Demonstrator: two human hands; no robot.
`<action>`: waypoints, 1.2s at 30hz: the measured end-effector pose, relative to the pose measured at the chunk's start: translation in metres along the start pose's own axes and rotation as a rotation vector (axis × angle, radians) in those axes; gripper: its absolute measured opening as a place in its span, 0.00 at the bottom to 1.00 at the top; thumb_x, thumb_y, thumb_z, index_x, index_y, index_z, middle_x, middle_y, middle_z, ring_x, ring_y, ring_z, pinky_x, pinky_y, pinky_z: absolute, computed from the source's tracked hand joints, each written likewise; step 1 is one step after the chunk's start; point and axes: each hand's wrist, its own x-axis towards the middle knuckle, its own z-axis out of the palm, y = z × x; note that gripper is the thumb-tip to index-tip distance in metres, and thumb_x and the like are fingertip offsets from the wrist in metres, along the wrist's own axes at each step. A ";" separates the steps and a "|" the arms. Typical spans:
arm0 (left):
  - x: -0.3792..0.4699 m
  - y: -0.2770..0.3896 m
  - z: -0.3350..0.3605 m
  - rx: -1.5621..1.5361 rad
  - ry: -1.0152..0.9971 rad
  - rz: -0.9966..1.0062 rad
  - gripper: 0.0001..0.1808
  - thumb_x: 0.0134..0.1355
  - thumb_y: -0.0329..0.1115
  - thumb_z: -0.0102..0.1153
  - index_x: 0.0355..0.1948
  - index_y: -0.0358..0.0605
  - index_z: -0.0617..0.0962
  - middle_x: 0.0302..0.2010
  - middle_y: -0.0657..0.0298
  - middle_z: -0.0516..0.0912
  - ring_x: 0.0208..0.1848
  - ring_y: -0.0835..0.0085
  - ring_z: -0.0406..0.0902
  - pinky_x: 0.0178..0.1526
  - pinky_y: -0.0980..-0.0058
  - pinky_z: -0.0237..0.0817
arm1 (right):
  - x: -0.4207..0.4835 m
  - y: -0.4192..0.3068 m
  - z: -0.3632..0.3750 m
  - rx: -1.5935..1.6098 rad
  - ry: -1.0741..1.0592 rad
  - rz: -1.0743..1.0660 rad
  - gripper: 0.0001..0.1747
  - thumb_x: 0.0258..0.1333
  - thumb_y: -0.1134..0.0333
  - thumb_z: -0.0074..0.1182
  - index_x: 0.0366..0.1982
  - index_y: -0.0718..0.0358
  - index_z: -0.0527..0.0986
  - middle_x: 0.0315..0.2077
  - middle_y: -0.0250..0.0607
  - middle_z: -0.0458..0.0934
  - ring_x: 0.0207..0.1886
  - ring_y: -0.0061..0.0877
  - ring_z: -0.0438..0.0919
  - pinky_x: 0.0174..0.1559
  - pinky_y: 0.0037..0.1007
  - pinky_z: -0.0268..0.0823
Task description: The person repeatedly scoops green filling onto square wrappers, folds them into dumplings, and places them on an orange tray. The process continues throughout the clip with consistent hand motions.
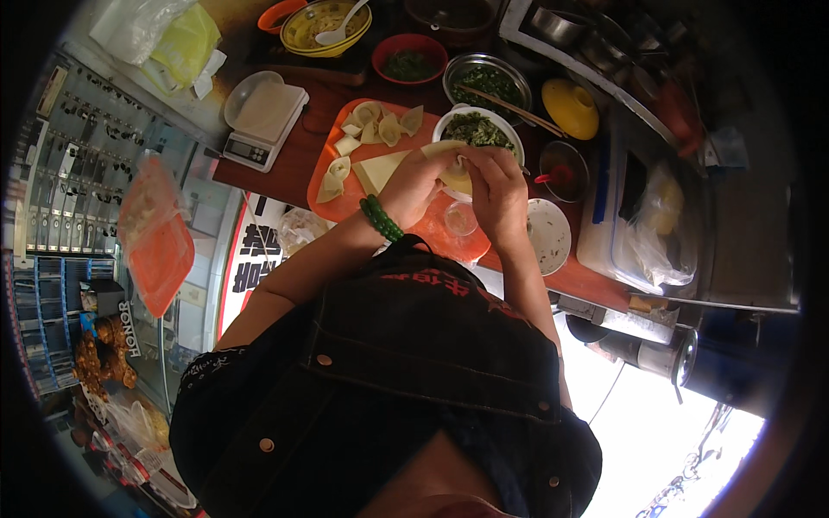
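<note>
My left hand (418,184), with a green bead bracelet (382,219) at its wrist, and my right hand (497,188) meet over the near edge of a white bowl (520,141) of chopped green filling (476,129). Between them they pinch a thin, pale wonton wrapper (457,173); my fingers hide part of it. Left of the hands, flat wrappers (375,173) lie on an orange tray (317,188). Several folded wontons (388,129) sit toward its far side, and another folded wonton (337,171) lies nearer its left edge. A small clear round dish (460,218) is below my hands.
A metal bowl (528,97) of chopped greens has chopsticks (511,110) across it. Beside it are a yellow lid (570,109) and a red bowl (409,40). A kitchen scale (269,123) stands left; a soiled white bowl (550,236) and plastic bin (599,246) are right.
</note>
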 end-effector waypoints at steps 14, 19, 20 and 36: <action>-0.030 0.000 -0.042 0.133 -0.087 -0.185 0.20 0.68 0.28 0.51 0.60 0.36 0.75 0.48 0.65 0.81 0.48 0.83 0.76 0.57 0.79 0.66 | -0.021 -0.008 0.023 -0.408 -0.034 -0.207 0.05 0.52 0.74 0.63 0.33 0.60 0.80 0.26 0.38 0.73 0.30 0.36 0.77 0.33 0.38 0.71; -0.050 -0.028 -0.095 0.457 -0.014 -0.127 0.19 0.71 0.30 0.50 0.62 0.41 0.74 0.50 0.63 0.81 0.48 0.72 0.81 0.55 0.66 0.74 | -0.044 -0.008 0.041 -0.341 -0.247 -0.151 0.07 0.57 0.67 0.64 0.37 0.60 0.81 0.25 0.38 0.78 0.29 0.35 0.79 0.32 0.37 0.72; -0.051 -0.028 -0.112 0.660 0.012 -0.017 0.18 0.70 0.29 0.51 0.60 0.41 0.75 0.50 0.62 0.81 0.46 0.69 0.82 0.53 0.65 0.74 | -0.049 -0.005 0.041 -0.303 -0.293 -0.101 0.09 0.57 0.66 0.64 0.39 0.60 0.82 0.26 0.38 0.79 0.28 0.35 0.80 0.32 0.36 0.73; -0.015 -0.019 -0.158 1.945 -0.311 0.381 0.05 0.55 0.28 0.60 0.33 0.40 0.79 0.36 0.56 0.77 0.45 0.56 0.75 0.49 0.60 0.69 | -0.023 0.042 -0.032 -0.033 -0.041 0.424 0.13 0.61 0.66 0.64 0.46 0.63 0.81 0.32 0.48 0.84 0.31 0.32 0.83 0.35 0.31 0.72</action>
